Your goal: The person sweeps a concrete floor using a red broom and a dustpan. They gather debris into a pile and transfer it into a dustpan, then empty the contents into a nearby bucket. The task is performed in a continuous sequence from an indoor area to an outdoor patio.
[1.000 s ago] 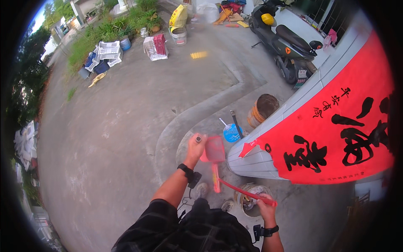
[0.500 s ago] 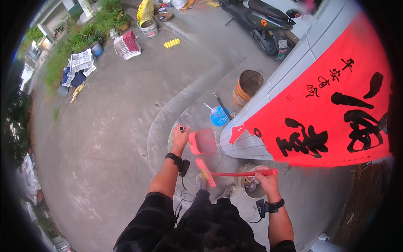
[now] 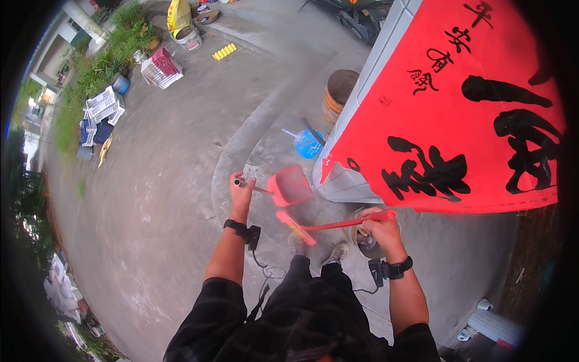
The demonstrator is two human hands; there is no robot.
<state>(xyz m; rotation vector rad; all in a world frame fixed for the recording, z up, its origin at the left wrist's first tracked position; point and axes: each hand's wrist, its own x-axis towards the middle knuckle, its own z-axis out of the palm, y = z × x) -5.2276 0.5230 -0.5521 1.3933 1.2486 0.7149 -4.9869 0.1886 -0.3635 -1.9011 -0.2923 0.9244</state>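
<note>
My left hand (image 3: 241, 196) is closed around the handle of a red dustpan (image 3: 292, 186); the pan stands out to the right of my fist. In my right hand (image 3: 383, 234) is the red handle of a broom (image 3: 296, 228), running leftward. Its red and yellow head sits just nearer to me than the pan, above my shoes (image 3: 336, 251), and looks slightly blurred. Whether the broom touches the pan or the ground I cannot tell. Partly behind my right hand stands a bucket (image 3: 356, 236) with things inside.
A pillar with a large red paper (image 3: 416, 120) bearing black brushwork rises on the right. Beyond the dustpan are a blue fan-shaped thing (image 3: 307, 145) and a rusty orange bucket (image 3: 335, 96). A low curved concrete edge (image 3: 226, 157) runs left of them. A scooter (image 3: 362, 21) stands farther back.
My view has shifted. My left hand has turned, so the dustpan's handle now shows, and the pan has tilted. The broom's handle slants more; both tools stay in my hands.
</note>
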